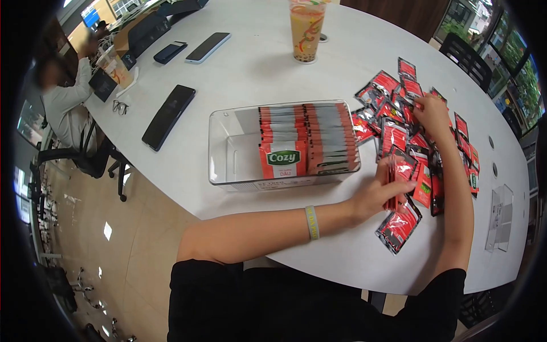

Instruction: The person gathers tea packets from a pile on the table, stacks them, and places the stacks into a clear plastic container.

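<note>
My left hand (373, 196), a wristband at its wrist, grips a small stack of red tea sachets (403, 166) above the table. My right hand (433, 118) reaches into the far side of a loose pile of red and black tea sachets (393, 134), its fingers closed at a sachet there. Left of the pile stands a clear plastic box (236, 185) holding two rows of upright sachets. The front sachet (283, 157) of one row reads "Cozy". A single sachet (399, 228) lies on the table just below my left hand.
A black phone (168, 117), another phone (208, 47), a dark small device (170, 52) and glasses (120, 107) lie left on the white table (245, 80). A bubble tea cup (306, 31) stands at the back. Another clear box (499, 219) is at right. A person (65, 111) sits at left.
</note>
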A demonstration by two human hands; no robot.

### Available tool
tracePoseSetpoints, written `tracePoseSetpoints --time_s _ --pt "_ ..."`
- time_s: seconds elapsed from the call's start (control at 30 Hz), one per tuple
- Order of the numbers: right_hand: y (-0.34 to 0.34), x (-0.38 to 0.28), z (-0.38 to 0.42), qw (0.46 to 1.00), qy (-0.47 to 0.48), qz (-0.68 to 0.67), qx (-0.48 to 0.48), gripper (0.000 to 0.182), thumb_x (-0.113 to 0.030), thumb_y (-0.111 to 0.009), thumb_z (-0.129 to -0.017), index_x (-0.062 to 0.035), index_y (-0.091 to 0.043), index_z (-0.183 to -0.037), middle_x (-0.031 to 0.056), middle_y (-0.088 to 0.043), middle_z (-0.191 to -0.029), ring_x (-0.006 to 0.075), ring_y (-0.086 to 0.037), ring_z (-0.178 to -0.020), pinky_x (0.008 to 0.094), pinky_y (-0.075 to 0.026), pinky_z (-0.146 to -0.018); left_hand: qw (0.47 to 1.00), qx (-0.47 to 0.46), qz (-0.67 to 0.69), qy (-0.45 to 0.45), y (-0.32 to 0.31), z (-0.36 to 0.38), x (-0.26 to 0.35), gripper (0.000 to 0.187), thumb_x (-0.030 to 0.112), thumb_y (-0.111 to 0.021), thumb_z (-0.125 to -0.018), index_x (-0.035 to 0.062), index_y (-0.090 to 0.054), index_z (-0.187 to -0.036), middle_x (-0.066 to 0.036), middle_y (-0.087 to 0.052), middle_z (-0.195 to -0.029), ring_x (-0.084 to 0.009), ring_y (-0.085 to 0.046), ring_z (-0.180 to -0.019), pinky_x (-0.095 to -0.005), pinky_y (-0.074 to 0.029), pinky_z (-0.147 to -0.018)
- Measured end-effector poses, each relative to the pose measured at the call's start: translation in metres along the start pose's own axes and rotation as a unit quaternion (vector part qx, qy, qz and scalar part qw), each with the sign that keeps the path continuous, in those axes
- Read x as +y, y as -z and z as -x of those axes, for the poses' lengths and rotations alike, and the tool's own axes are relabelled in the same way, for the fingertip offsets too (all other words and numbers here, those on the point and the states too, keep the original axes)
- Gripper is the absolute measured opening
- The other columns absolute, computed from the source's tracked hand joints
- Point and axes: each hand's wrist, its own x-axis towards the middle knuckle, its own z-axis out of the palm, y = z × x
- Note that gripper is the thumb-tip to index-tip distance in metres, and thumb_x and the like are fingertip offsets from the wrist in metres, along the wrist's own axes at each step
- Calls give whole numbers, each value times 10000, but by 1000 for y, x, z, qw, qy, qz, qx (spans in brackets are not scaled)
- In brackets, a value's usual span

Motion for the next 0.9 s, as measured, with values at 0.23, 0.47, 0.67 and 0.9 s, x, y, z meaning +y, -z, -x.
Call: tracePoseSetpoints --time_s 0.23,0.47,0.67,0.9 --pt "-6 8 -10 991 34 118 -46 164 -152 -599 -654 -23 -616 -554 149 -594 -610 297 -596 -645 406 -455 -683 998 -37 -30 -27 8 -8 -13 615 243 -616 -815 166 -188 -1249 -35 -488 -790 -117 -534 -609 -247 -428 -574" --pt "30 -3 21 991 61 -5 116 131 -85 -576 -726 -1 -576 -826 153 -607 -746 272 -578 -670 362 -442 -637 995 -17 -39 -93 8 -11 -11 681 273 -592 -829 134 -142 -1320 -65 -469 -859 -126 -535 -681 -264 -447 -603" --pt "90 -3 73 837 -122 -534 17 137 -144 -517 -885 -26 -544 -821 -30 -490 -661 49 -451 -630 230 -359 -556 995 49 86 -26 13 -9 2 609 314 -544 -859 80 -238 -1330 -114 -481 -1116 -182 -562 -899 -333 -482 -727" --pt "100 -53 110 752 -134 -621 -179 49 -15 -569 -777 20 -598 -760 38 -608 -669 62 -544 -572 190 -419 -528 994 43 100 -10 6 -2 6 478 421 -431 -895 116 -358 -1255 -130 -541 -1111 -276 -581 -966 -396 -479 -798"
